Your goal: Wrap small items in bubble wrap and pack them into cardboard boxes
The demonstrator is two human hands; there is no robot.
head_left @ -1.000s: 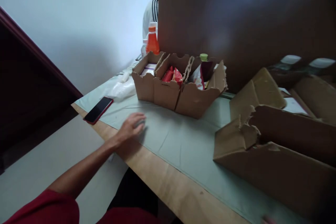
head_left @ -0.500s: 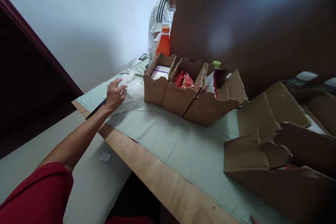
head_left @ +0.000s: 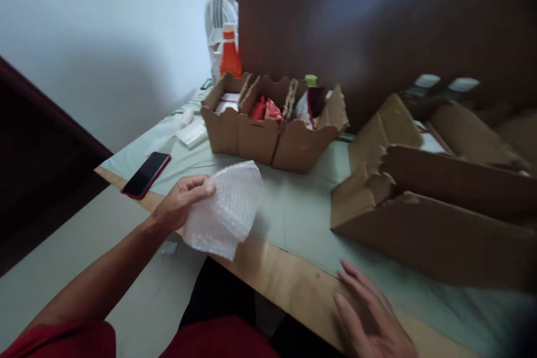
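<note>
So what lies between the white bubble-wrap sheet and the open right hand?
Head view: only bare wooden table edge separates the white bubble-wrap sheet from the right hand.

Left hand (head_left: 178,206) pinches bubble wrap (head_left: 226,208) above table (head_left: 289,285) edge

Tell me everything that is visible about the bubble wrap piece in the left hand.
The bubble wrap piece is a small, roughly square sheet of clear, whitish plastic covered with fine bubbles. It looks soft and slightly curved, not flat. The left hand pinches its upper left edge between thumb and fingers and holds it in the air, tilted, above the near edge of the table. Its lower corner hangs past that edge. Nothing else touches it.
</note>
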